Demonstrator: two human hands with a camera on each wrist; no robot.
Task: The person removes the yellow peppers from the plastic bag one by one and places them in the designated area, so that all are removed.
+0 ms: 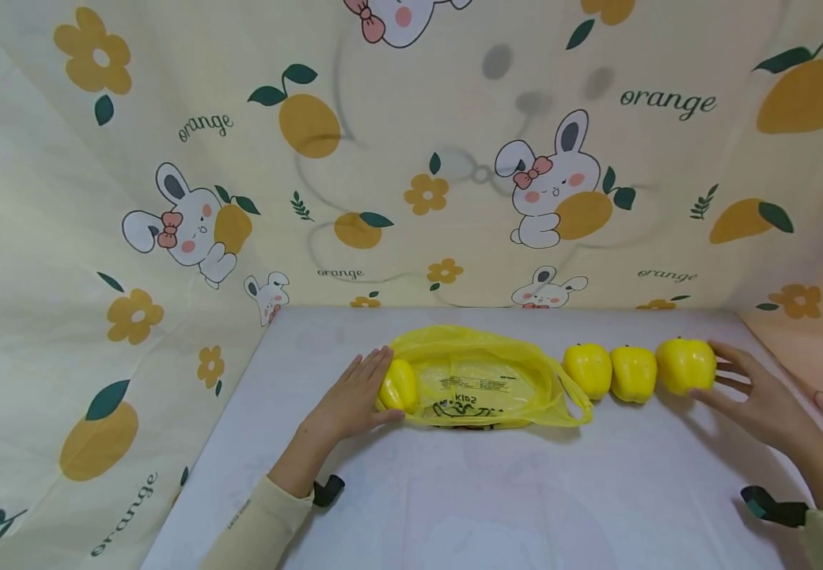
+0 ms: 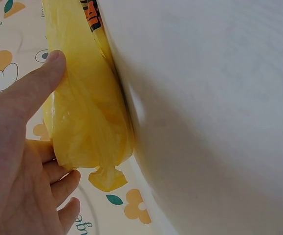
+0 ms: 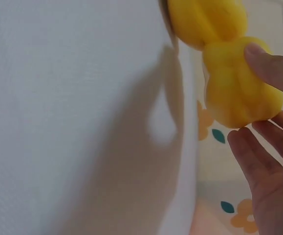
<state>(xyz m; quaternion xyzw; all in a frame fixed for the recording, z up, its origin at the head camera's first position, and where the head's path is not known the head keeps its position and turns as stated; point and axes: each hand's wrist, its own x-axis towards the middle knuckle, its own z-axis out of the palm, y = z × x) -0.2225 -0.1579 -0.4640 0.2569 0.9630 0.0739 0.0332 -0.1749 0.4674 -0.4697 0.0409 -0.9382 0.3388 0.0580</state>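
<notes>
A yellow plastic bag [image 1: 483, 364] with black print lies on its side, its opening facing me. Inside its left end sits a yellow bell pepper [image 1: 400, 386]. My left hand [image 1: 358, 396] spans that end, thumb on the near side and fingers on the far side; in the left wrist view the thumb touches the bag [image 2: 82, 107]. My right hand [image 1: 760, 400] holds the rightmost yellow bell pepper [image 1: 686, 366] between thumb and fingers, seemingly slightly off the table. Left of it stand two more yellow bell peppers, the middle one [image 1: 634, 374] and one [image 1: 588, 370] by the bag's handles.
All of this is on a white table [image 1: 483, 499]. A printed cloth [image 1: 397, 174] with rabbits, oranges and flowers rises behind and at both sides. Dark straps show at both wrists.
</notes>
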